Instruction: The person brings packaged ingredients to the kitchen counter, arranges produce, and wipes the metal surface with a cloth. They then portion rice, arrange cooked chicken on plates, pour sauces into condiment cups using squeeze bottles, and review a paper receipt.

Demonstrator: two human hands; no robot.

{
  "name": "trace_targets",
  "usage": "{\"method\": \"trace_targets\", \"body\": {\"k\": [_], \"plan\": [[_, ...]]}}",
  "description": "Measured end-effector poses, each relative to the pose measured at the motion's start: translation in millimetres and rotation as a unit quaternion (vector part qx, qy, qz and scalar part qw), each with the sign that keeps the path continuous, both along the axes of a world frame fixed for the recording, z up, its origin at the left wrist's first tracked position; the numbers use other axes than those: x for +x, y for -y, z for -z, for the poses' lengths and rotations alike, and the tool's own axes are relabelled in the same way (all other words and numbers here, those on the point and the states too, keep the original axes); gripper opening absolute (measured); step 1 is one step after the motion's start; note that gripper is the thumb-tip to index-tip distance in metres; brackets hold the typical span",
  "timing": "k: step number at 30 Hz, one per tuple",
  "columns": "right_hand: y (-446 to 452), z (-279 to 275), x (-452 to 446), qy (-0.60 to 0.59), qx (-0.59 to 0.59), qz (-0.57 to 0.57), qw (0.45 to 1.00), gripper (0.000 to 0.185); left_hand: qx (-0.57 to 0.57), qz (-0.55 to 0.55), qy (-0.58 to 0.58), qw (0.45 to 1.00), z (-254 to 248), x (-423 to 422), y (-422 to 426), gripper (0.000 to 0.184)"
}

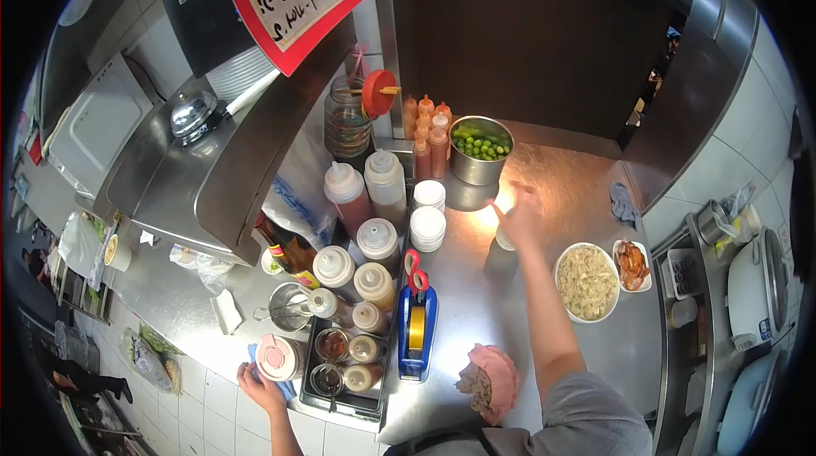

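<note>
At the lower left, my left hand (260, 389) rests at the counter edge beside a pink-lidded jar (279, 357). Its fingers look slightly apart, against a blue cloth (288, 390) that lies partly under the jar; no firm grip on the cloth shows. My right hand (520, 216) reaches out over the steel counter, blurred and washed out by bright light. Its thumb stands away from the fingers, and nothing plainly shows in it. Just below its fingers is a pale stack of small round items (504, 241), partly hidden by the hand.
Near the right hand stand a steel pot of green limes (480, 150), white stacked cups (427, 228) and a bowl of pale food (587, 283). A blue tape dispenser (416, 335), pink cloth (491, 383) and tray of squeeze bottles (367, 318) lie between the arms.
</note>
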State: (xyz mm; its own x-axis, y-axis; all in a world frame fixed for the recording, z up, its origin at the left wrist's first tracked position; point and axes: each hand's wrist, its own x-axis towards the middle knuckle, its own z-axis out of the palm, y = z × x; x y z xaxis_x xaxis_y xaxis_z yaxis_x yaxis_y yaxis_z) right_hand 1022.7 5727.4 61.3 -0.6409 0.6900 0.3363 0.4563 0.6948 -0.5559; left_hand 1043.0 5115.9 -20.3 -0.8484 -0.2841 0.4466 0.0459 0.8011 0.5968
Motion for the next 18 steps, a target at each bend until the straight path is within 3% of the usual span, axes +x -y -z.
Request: {"method": "trace_targets", "body": {"k": [1,2,4,7,11,16,18], "plan": [[-15.2,5.5,12.7,0.033,0.001,0.097,0.995,0.069,-0.007,0.002,0.002,1.0,0.7,0.3,0.5,0.019],[-22.9,9.5,21.3,0.014,-0.159,0.085,0.984,0.066,-0.005,-0.001,0.005,1.0,0.8,0.9,-0.5,0.019],[-31.5,18.7,30.9,-0.03,-0.46,0.05,0.886,0.061,0.001,-0.009,0.007,1.0,-0.6,0.8,-2.8,0.019],[-28.4,47.6,15.5,-0.014,-0.377,-0.003,0.926,0.058,-0.004,-0.002,0.007,1.0,-2.0,0.8,-2.3,0.019],[3.0,50.8,-29.9,-0.017,-0.358,-0.051,0.932,0.051,-0.013,-0.006,-0.003,1.0,2.9,-1.3,-0.3,0.019],[34.7,42.0,-76.0,0.013,-0.399,-0.092,0.912,0.061,-0.01,0.001,0.008,1.0,-0.5,0.8,-0.6,0.019],[24.4,58.8,-83.2,0.016,-0.23,-0.115,0.966,0.064,0.0,0.002,0.0,1.0,2.5,0.1,1.5,0.019]]}}
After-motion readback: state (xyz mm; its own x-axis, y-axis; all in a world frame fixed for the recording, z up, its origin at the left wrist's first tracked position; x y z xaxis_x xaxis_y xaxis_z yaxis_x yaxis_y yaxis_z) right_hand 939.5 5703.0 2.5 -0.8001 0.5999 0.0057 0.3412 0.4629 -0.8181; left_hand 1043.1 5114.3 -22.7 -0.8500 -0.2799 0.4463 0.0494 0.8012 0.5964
